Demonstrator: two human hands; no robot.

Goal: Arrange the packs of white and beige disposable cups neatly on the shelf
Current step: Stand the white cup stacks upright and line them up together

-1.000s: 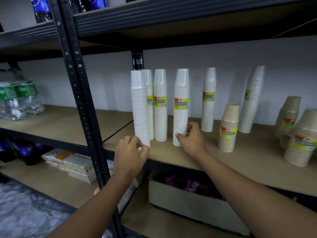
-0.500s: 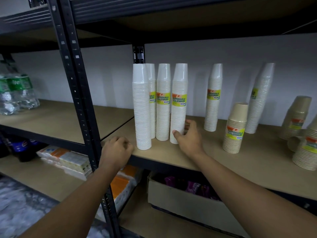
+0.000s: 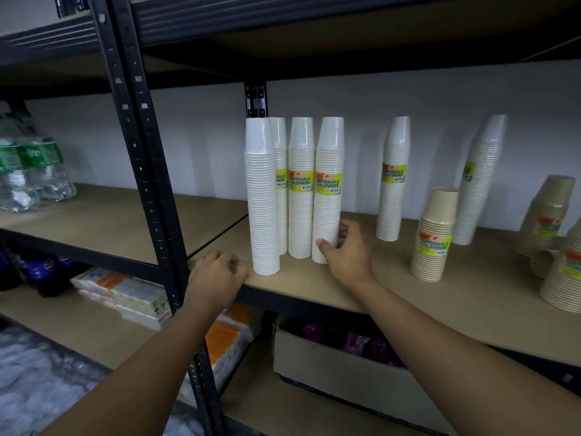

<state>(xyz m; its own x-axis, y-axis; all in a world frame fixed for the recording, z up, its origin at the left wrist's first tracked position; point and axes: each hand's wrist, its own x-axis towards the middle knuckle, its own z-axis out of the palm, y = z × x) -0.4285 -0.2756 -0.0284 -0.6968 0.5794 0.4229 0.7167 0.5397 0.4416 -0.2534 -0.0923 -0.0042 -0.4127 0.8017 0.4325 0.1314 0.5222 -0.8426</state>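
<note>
Several tall white cup packs stand close together at the left of the wooden shelf [image 3: 298, 287]. My right hand [image 3: 345, 251] grips the base of the rightmost pack in that group [image 3: 328, 184]. My left hand [image 3: 215, 273] rests curled on the shelf's front edge, just left of the front white pack [image 3: 261, 199], holding nothing. Further right stand a lone white pack [image 3: 393, 180], a short beige pack [image 3: 435, 237] and a leaning white pack [image 3: 481, 180]. More beige packs [image 3: 548, 215] sit at the far right.
A black upright post [image 3: 147, 184] rises left of my left hand. Water bottles [image 3: 31, 171] stand on the left shelf. Below are a cardboard box [image 3: 339, 369], tissue packs [image 3: 125, 294] and dark soda bottles [image 3: 41, 269]. Another shelf hangs overhead.
My right hand slid the white pack left until it joined the group. My left hand let go of the front pack and dropped to the shelf edge.
</note>
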